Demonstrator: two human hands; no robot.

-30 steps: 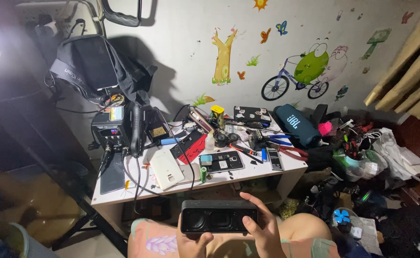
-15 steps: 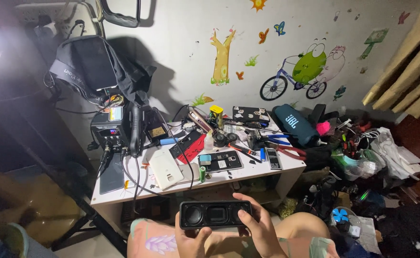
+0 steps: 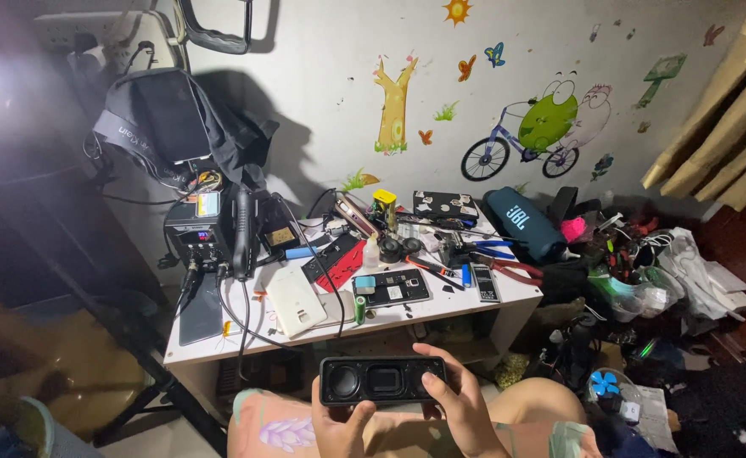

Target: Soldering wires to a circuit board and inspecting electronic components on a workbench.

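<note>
Both hands grip a black rectangular portable speaker (image 3: 382, 379) over the lap, left hand (image 3: 339, 424) beneath, right hand (image 3: 462, 407) wrapping its end, grille turned upward for inspection; beyond them, a cluttered white counter (image 3: 220, 339)

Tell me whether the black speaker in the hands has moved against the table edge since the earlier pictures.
Yes. The black speaker has tilted from a raised, angled pose to lie level, close under the white table front edge, with the left hand and right hand holding it.
</note>
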